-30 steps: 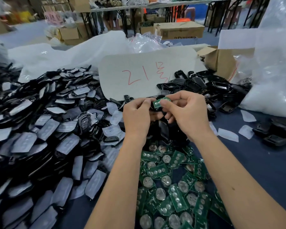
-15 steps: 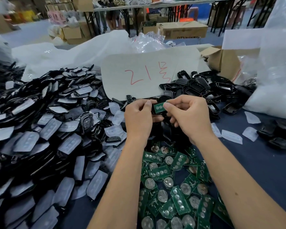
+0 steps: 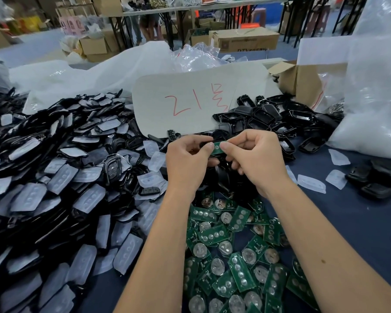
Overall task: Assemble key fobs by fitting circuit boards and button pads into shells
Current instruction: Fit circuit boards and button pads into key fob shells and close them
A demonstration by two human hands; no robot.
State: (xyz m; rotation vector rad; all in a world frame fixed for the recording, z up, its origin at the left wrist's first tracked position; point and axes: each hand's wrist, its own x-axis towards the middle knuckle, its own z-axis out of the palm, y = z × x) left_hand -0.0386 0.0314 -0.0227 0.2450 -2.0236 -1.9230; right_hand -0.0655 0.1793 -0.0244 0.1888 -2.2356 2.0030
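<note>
at frame centre, the left hand (image 3: 187,163) and right hand (image 3: 255,160) both pinched a small green circuit board (image 3: 217,148) over a black plastic shell (image 3: 207,144), fingers clamped, above the blue bench (image 3: 348,222).

**Background clutter at the bench**

Pale card (image 3: 199,98) with red scribble stands mid-counter, an open cardboard box (image 3: 303,80) to its right. Big white plastic bags (image 3: 375,105) pile up on the right, crinkly clear baggies (image 3: 196,56) sit behind. Farther back, a long brown carton (image 3: 246,40) on the floor under folding tables (image 3: 167,10).

Circuit board (image 3: 217,148) between both hands
</note>
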